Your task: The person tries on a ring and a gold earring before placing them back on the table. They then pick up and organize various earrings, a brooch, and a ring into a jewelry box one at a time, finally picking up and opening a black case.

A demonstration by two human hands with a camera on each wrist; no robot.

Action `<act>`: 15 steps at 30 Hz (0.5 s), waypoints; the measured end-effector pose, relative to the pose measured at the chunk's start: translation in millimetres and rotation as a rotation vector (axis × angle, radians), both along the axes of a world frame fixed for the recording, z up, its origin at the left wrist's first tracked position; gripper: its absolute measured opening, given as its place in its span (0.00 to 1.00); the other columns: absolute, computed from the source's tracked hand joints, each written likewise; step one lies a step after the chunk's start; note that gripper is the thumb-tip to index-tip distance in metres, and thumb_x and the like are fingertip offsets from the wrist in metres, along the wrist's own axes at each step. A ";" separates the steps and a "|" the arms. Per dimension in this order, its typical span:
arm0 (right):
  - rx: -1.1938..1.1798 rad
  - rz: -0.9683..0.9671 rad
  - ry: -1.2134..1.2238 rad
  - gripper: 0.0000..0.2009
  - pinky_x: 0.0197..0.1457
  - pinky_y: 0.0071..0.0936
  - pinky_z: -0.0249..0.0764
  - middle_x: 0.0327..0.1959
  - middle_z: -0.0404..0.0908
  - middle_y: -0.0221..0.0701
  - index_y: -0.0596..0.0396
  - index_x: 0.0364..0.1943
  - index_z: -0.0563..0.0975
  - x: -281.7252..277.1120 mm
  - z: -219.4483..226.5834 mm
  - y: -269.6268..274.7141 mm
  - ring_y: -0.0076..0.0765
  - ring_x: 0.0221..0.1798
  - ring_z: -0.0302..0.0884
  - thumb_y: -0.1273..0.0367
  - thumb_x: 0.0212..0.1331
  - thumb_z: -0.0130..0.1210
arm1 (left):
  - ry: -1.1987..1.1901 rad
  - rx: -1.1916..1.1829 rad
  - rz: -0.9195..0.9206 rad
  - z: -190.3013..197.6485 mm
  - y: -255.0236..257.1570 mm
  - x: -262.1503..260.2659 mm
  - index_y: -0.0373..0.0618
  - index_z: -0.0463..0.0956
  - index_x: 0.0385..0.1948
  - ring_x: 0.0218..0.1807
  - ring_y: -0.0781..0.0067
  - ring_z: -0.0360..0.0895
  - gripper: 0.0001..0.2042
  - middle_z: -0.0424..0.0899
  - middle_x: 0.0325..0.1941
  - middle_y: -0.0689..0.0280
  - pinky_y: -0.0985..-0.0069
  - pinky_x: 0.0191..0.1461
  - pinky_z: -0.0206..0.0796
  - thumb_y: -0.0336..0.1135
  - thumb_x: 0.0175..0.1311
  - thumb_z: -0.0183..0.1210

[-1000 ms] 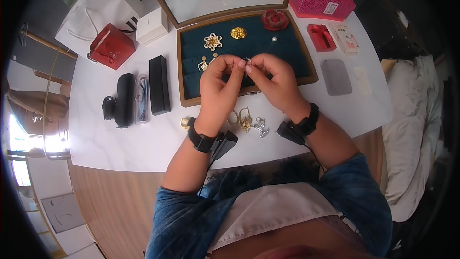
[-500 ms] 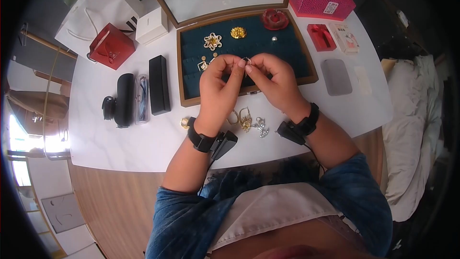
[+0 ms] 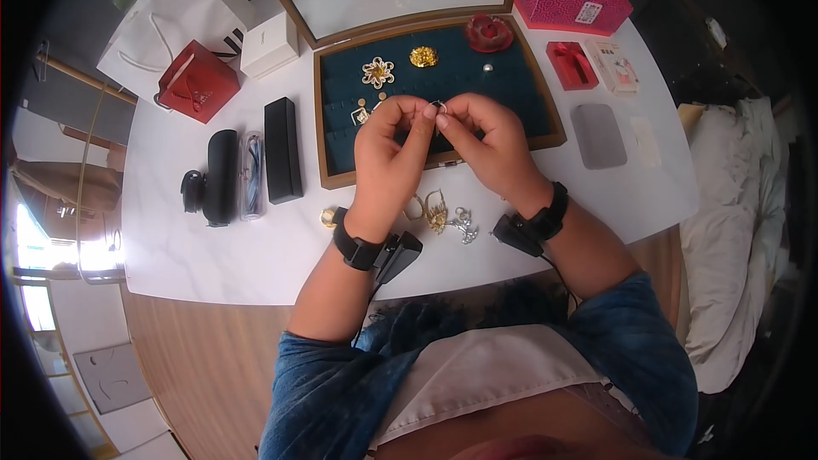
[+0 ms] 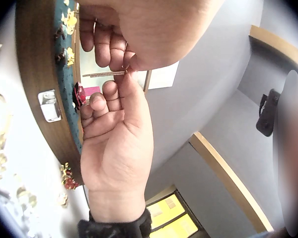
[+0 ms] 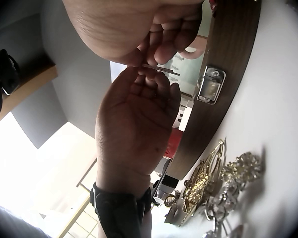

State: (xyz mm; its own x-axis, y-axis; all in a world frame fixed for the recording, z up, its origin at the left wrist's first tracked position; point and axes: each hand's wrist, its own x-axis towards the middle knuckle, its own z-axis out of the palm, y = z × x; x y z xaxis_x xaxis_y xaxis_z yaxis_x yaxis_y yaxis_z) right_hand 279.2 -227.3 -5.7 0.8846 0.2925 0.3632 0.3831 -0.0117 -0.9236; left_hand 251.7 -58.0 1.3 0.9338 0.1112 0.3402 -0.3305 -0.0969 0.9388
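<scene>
A slim, glittering strand of jewellery (image 4: 104, 74) hangs above the open display box (image 3: 341, 180), its top end caught where my left hand (image 3: 392, 149) and right hand (image 3: 487, 140) meet. It looks light and smooth, likely slippery, and so thin that a hard squeeze or tug could bend or break it; whether it is stiff or limp, I cannot tell. The sound place to take hold, I judge, is that small top end, pinched lightly and the rest left free. Each of my hands grips there from its own side, thumb against fingertip, thumbs close together. Beyond, on the dark lining (image 3: 520, 102), sit a flower brooch (image 3: 378, 73), a gold brooch (image 3: 423, 57) and a red flower (image 3: 489, 34). On my side of the box, gold jewellery (image 3: 437, 215) lies beside a silver piece (image 3: 463, 230) on the white table (image 3: 256, 255).
</scene>
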 end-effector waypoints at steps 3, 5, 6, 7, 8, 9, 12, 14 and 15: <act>-0.002 -0.001 -0.008 0.06 0.40 0.19 0.75 0.36 0.83 0.24 0.60 0.44 0.82 0.2 -0.3 0.3 0.14 0.36 0.78 0.70 0.74 0.63 | -0.003 -0.002 -0.001 -0.3 0.3 -0.1 0.36 0.84 0.44 0.42 0.81 0.82 0.06 0.89 0.40 0.67 0.80 0.49 0.74 0.30 0.76 0.66; -0.005 0.002 -0.004 0.06 0.40 0.19 0.75 0.36 0.83 0.24 0.60 0.44 0.82 0.0 1.5 0.0 0.14 0.36 0.78 0.70 0.74 0.63 | -0.004 -0.007 -0.003 0.5 -0.2 -0.3 0.36 0.84 0.44 0.42 0.81 0.82 0.06 0.89 0.40 0.67 0.80 0.49 0.74 0.30 0.76 0.66; -0.002 0.003 -0.002 0.06 0.40 0.19 0.75 0.36 0.83 0.24 0.60 0.44 0.82 -0.1 1.4 0.1 0.14 0.36 0.78 0.70 0.74 0.63 | -0.003 -0.005 -0.003 0.8 -0.3 -0.4 0.36 0.84 0.44 0.42 0.81 0.82 0.06 0.89 0.40 0.67 0.80 0.49 0.74 0.30 0.76 0.66; 0.000 0.003 0.000 0.06 0.40 0.19 0.75 0.36 0.83 0.24 0.60 0.44 0.82 -0.1 1.3 0.3 0.14 0.36 0.78 0.70 0.74 0.63 | -0.002 -0.003 -0.003 1.2 -0.3 -0.6 0.36 0.83 0.44 0.42 0.81 0.82 0.06 0.89 0.40 0.67 0.80 0.50 0.74 0.30 0.76 0.66; 0.002 0.004 0.002 0.06 0.40 0.19 0.75 0.36 0.83 0.24 0.60 0.44 0.82 -0.1 1.2 0.4 0.14 0.36 0.78 0.70 0.74 0.63 | -0.001 -0.001 -0.003 1.3 -0.3 -0.6 0.36 0.83 0.44 0.42 0.81 0.82 0.06 0.89 0.40 0.67 0.80 0.50 0.74 0.30 0.76 0.66; 0.002 0.002 0.000 0.06 0.39 0.19 0.75 0.35 0.83 0.24 0.60 0.44 0.82 -0.2 1.2 0.5 0.14 0.36 0.78 0.70 0.74 0.63 | -0.004 -0.003 -0.005 1.2 -0.2 -0.6 0.36 0.83 0.44 0.42 0.81 0.82 0.06 0.89 0.40 0.67 0.80 0.50 0.74 0.30 0.76 0.66; 0.002 -0.002 -0.008 0.06 0.39 0.19 0.75 0.35 0.83 0.24 0.60 0.44 0.82 -0.1 1.0 0.6 0.14 0.36 0.78 0.70 0.74 0.63 | -0.007 -0.005 -0.007 1.0 -0.1 -0.4 0.36 0.83 0.44 0.42 0.81 0.82 0.06 0.89 0.40 0.67 0.80 0.50 0.74 0.30 0.76 0.66; 0.005 -0.001 -0.015 0.06 0.39 0.19 0.75 0.36 0.84 0.24 0.60 0.44 0.82 -0.2 1.1 0.8 0.14 0.36 0.78 0.70 0.74 0.63 | -0.004 -0.002 -0.005 1.6 -0.3 -0.6 0.36 0.83 0.44 0.42 0.81 0.82 0.06 0.89 0.41 0.67 0.80 0.50 0.74 0.30 0.76 0.66; 0.004 -0.001 -0.014 0.06 0.39 0.19 0.75 0.36 0.84 0.24 0.60 0.44 0.82 -0.2 1.0 0.8 0.14 0.36 0.78 0.70 0.74 0.63 | -0.003 -0.006 -0.007 1.4 -0.3 -0.5 0.36 0.83 0.44 0.42 0.81 0.82 0.06 0.89 0.41 0.67 0.80 0.50 0.74 0.30 0.76 0.66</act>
